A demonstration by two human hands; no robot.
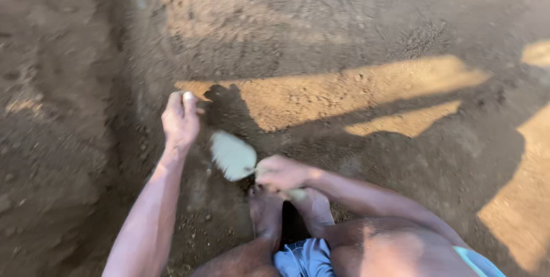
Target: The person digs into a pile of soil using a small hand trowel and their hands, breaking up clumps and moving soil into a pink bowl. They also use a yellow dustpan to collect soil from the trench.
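Head view:

- Right hand [282, 174]: closed around the handle of a small trowel [234, 155], fingers wrapped tight and pressed together. Positioned low in the centre, just above the feet.
- Small trowel: pale blade, blurred, angled up and to the left from the gripping fist. Held just above the soil [355, 93], between the two hands. Contact between blade and ground could not be determined.
- Left hand [180, 118]: raised over the ground to the left of the blade, apart from it. Fingers curled inward with tips gathered together at the top. Anything pinched between them could not be made out.
- Bare feet [289, 211]: planted side by side on the dirt directly below the right fist, toes pointing away from the body.
- Grey shorts [303, 257]: visible at the bottom edge, between bent knees.
- Soil: loose, brown, crumbly, with small clods throughout. Mostly in shade, crossed by bright patches of sunlight to the right and above the hands.
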